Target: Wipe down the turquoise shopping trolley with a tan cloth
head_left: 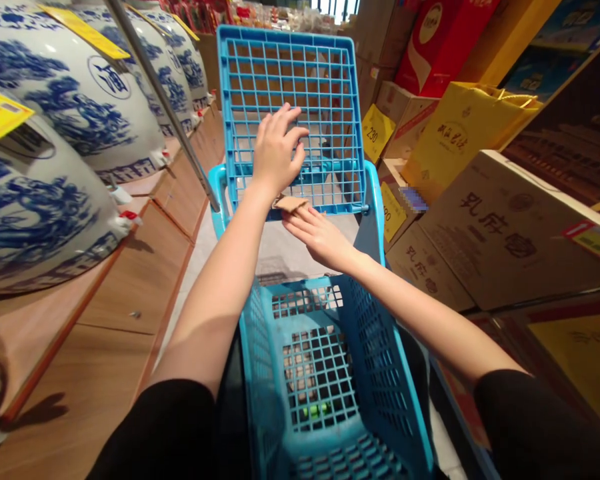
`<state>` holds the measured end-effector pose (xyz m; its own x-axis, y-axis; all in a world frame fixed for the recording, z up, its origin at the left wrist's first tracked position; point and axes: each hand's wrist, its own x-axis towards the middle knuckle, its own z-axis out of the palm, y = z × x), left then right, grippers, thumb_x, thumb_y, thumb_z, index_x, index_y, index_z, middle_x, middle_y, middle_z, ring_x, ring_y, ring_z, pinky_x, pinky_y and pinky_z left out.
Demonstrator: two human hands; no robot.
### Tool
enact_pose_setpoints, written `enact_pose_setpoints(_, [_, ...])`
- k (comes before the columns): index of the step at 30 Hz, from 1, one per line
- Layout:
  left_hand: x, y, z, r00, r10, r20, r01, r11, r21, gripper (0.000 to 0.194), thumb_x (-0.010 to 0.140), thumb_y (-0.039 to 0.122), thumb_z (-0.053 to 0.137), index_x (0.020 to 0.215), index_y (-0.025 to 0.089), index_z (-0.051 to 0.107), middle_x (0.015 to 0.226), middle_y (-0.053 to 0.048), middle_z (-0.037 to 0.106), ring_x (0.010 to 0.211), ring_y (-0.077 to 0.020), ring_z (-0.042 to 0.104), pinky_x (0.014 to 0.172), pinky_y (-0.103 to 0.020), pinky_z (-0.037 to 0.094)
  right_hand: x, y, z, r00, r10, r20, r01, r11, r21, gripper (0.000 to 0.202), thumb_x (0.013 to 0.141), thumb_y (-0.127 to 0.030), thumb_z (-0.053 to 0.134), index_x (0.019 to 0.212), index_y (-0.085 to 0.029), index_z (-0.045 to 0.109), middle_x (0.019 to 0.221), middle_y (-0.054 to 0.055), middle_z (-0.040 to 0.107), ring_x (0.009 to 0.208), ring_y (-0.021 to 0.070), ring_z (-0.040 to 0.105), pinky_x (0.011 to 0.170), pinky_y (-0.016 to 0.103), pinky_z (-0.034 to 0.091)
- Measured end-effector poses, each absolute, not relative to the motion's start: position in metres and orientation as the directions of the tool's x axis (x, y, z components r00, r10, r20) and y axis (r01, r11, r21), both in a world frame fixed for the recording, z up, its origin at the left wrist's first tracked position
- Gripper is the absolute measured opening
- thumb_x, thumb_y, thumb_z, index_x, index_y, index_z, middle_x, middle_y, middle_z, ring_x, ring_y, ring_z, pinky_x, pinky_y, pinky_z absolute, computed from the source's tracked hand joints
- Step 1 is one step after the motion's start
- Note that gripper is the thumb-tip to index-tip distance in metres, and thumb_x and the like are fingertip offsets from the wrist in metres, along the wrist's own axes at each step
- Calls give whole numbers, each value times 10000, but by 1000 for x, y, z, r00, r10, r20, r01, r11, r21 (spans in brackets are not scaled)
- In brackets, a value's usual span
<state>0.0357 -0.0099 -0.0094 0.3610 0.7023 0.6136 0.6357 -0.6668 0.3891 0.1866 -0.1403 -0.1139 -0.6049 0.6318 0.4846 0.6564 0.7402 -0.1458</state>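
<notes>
While the left hand, its grip wide, lies over the raised grid panel of the blue cart, the right hand touches a folded brown piece at the panel's lower edge; whether that grip is closed cannot be told. Blue-and-white jars stand left of the cart, cartons right.

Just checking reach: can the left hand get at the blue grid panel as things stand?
Probably yes: the left hand is in front of the blue grid panel, and nothing visible blocks the way between them.
</notes>
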Motion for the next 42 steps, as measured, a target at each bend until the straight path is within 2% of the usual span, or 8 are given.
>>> enact_pose_setpoints(7, [33,-36,-11,378,744,552,692,-622,365,602,958,282,549,1556,355,558,1765,97,371,1714,-224,129,1435,-476,-26,196,-127,-106,-486,683,545,728,661,-181,632,956,19,422,1496,-210,659,1587,83,641,1581,243,492,1375,572,328])
enact_pose_setpoints(11, [14,-63,-25,297,780,550,775,-534,339,647,973,236,524,1609,355,514,1777,66,357,1702,-247,191,1420,-529,12,214,-120,-107,-300,736,607,771,562,-300,709,923,30,410,1564,-207,595,1674,90,544,1645,257,386,1371,604,313])
enact_pose_setpoints(17, [-3,-102,-52,90,848,522,859,-332,390,691,982,218,516,1662,327,453,1803,-11,304,1705,-298,173,1388,-643,73,212,-112,-111,-319,764,561,738,572,-359,793,868,75,415,1540,-296,612,1766,16,401,1709,258,195,1374,669,198])
enact_pose_setpoints(27, [2,-122,-60,39,905,424,891,-224,396,675,1007,170,430,1674,269,439,1820,-26,247,1711,-245,138,1388,-588,167,140,-116,-107,-256,760,597,706,569,-422,664,923,33,387,1488,-179,663,1646,88,570,1614,191,435,1358,482,346])
enact_pose_setpoints(34, [-2,-120,-64,44,896,441,879,-244,410,701,990,111,398,1656,320,462,1813,3,274,1708,-229,157,1377,-609,196,164,-132,-107,-244,807,538,738,515,-437,471,860,1,520,1105,-218,858,1316,82,814,1308,286,742,1176,474,577])
enact_pose_setpoints(36, [-3,-119,-65,46,897,439,877,-247,411,714,982,99,397,1655,327,462,1814,13,273,1708,-219,151,1380,-599,195,175,-128,-108,-197,783,591,717,526,-458,543,851,2,492,1225,-210,824,1420,85,764,1389,269,688,1239,480,522])
enact_pose_setpoints(39, [-4,-121,-65,36,902,430,886,-228,405,742,961,76,397,1658,323,458,1818,14,264,1709,-212,143,1380,-592,206,180,-121,-118,-154,718,679,682,574,-453,772,796,43,441,1496,-201,656,1654,70,572,1618,207,434,1355,497,360])
enact_pose_setpoints(42, [-5,-123,-64,28,903,428,888,-219,404,744,956,75,399,1653,325,468,1814,6,274,1708,-219,154,1373,-604,222,172,-119,-125,-198,709,677,687,593,-419,832,754,60,431,1524,-191,623,1664,86,557,1659,221,354,1364,567,319])
